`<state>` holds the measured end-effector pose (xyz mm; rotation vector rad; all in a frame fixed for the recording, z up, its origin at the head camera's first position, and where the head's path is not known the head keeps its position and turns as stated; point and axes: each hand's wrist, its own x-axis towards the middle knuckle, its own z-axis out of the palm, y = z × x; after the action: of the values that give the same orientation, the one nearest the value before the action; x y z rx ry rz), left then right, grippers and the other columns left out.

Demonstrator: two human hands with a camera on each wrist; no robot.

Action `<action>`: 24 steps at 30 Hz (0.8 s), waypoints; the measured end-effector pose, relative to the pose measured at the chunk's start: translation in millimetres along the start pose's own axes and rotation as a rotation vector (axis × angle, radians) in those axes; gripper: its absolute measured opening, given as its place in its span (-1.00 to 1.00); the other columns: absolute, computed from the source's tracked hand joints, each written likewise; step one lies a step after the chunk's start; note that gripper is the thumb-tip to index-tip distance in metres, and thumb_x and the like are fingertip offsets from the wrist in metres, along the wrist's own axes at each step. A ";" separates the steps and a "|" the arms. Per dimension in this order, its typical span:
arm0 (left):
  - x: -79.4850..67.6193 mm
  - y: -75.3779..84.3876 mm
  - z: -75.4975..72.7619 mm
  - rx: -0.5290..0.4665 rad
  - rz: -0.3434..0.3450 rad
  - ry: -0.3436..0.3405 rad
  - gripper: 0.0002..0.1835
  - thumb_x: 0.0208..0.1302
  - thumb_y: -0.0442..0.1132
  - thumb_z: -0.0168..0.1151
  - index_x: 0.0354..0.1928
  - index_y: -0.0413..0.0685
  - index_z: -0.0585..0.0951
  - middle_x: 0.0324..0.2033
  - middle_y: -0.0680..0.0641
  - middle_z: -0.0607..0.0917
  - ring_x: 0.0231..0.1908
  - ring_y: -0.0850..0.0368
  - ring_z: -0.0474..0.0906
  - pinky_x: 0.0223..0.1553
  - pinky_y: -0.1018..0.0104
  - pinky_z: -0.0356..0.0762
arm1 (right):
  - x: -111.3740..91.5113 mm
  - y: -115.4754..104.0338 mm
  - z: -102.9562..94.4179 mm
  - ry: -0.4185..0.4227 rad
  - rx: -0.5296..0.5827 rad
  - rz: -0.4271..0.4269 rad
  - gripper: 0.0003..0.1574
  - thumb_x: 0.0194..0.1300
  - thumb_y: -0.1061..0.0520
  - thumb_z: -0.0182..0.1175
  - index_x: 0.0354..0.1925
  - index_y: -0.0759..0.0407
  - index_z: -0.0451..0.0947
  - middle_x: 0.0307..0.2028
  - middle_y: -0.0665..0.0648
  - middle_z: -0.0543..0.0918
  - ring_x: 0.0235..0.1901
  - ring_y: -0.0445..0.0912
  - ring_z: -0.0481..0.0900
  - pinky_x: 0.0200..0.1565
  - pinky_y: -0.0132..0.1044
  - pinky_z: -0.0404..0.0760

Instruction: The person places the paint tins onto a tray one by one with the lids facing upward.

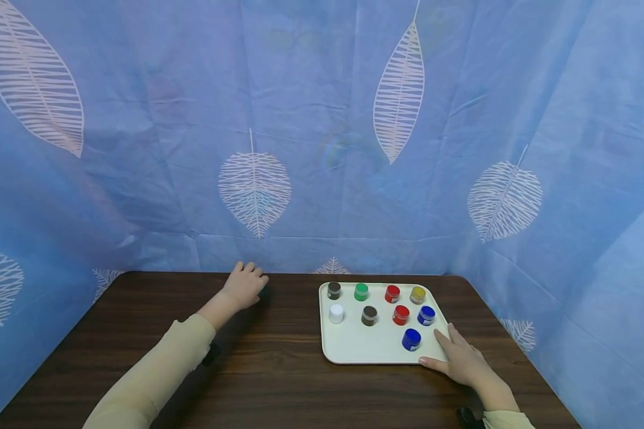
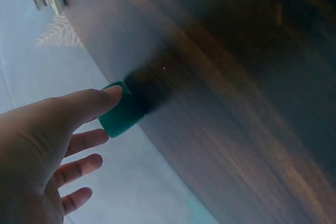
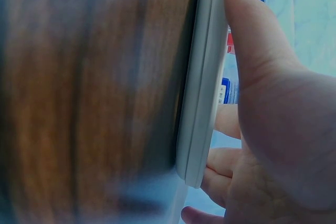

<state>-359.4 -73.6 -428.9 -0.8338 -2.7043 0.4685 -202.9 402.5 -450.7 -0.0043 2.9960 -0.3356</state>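
My left hand (image 1: 245, 286) reaches to the table's back edge, left of the tray. Thumb and fingers pinch a small green paint jar (image 2: 122, 111), which sits close over the wood in the left wrist view; the hand mostly hides it from the head view. At the front right corner of a white tray (image 1: 362, 353) is my right hand (image 1: 464, 359), its fingers spread, thumb along the front rim and the others by the right side. On the tray stand several paint jars, among them a front blue jar (image 1: 411, 339), a white jar (image 1: 336, 313) and a green jar (image 1: 361, 291).
The dark wooden table (image 1: 279, 381) runs up to a blue leaf-print curtain (image 1: 322, 179) hanging behind it and along both sides. Red jars, a yellow jar (image 1: 417, 295) and dark jars fill the tray's back rows.
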 end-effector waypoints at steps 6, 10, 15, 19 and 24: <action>4.4 -0.8 1.6 -0.024 0.012 -0.051 -0.56 0.12 0.01 0.43 0.03 0.06 0.63 -0.04 -0.06 0.64 0.01 -0.07 0.44 0.07 -0.04 0.35 | -1.0 -0.4 -0.4 0.001 0.007 -0.001 0.23 0.19 -0.48 0.13 0.40 0.42 0.16 0.38 0.69 -0.08 0.34 0.57 0.01 0.15 0.51 0.16; 5.8 -0.3 2.8 -0.033 0.020 -0.051 -0.57 0.11 -0.01 0.44 0.01 0.05 0.64 -0.06 -0.07 0.65 0.00 -0.10 0.45 0.07 -0.05 0.36 | -0.5 0.3 -0.1 0.004 0.007 -0.004 0.23 0.19 -0.48 0.13 0.40 0.43 0.16 0.38 0.70 -0.07 0.34 0.57 0.02 0.16 0.50 0.16; 7.4 -0.1 5.0 -0.038 0.018 -0.051 -0.57 0.09 -0.03 0.46 0.01 0.03 0.64 -0.07 -0.07 0.66 -0.01 -0.09 0.46 0.07 -0.06 0.36 | 0.5 1.1 0.3 0.002 0.006 -0.007 0.23 0.19 -0.48 0.13 0.40 0.43 0.16 0.38 0.70 -0.07 0.34 0.57 0.01 0.16 0.50 0.16; 6.9 -2.0 5.2 -0.048 0.018 -0.045 -0.55 0.10 -0.02 0.45 0.02 0.01 0.62 -0.05 -0.08 0.66 0.02 -0.10 0.47 0.09 -0.08 0.36 | 0.2 0.5 -0.2 0.000 0.009 -0.004 0.23 0.19 -0.48 0.14 0.40 0.43 0.16 0.38 0.69 -0.07 0.34 0.57 0.01 0.16 0.50 0.15; 5.3 -4.8 5.8 -0.059 0.023 -0.005 -0.53 0.10 0.00 0.45 0.01 -0.02 0.60 -0.07 -0.07 0.67 -0.02 -0.08 0.47 0.01 -0.04 0.35 | -0.3 1.1 -0.1 0.006 0.006 -0.009 0.23 0.19 -0.48 0.14 0.40 0.43 0.16 0.38 0.70 -0.07 0.34 0.57 0.02 0.15 0.51 0.16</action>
<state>-368.1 -75.6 -431.5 -0.8814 -2.7283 0.3975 -202.6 403.6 -450.8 -0.0160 3.0020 -0.3461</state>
